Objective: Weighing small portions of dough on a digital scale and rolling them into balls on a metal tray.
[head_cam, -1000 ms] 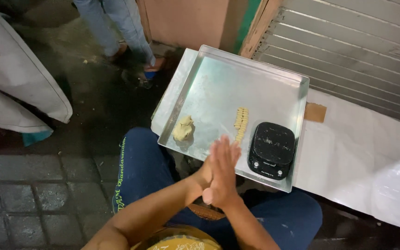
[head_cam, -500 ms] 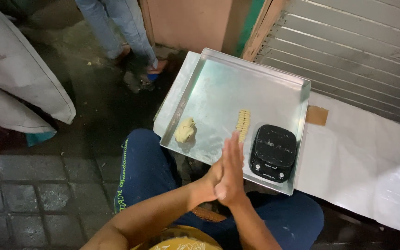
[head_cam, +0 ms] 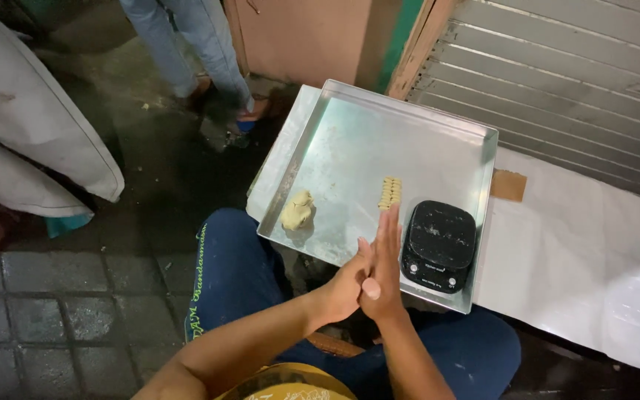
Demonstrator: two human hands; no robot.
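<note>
My left hand (head_cam: 344, 287) and my right hand (head_cam: 384, 263) are pressed palm to palm over the near edge of a square metal tray (head_cam: 350, 133). The right fingers point straight away from me. Whatever lies between the palms is hidden. On the tray, a lump of pale dough (head_cam: 298, 210) sits at the near left. A short row of small dough pieces (head_cam: 390, 192) lies just beyond my fingertips. A black kitchen scale (head_cam: 438, 244) rests on the tray's near right corner, beside my right hand.
The tray lies partly on my blue-trousered knees and on a white sheet (head_cam: 587, 252) with a brown card square (head_cam: 509, 185). A metal shutter (head_cam: 579, 74) is behind. Another person's legs in jeans (head_cam: 201, 52) stand beyond; white cloth (head_cam: 31, 141) hangs at left over dark paving.
My palms have slid against each other, the right hand moving forward toward the row of dough pieces. The tray's contents have not moved.
</note>
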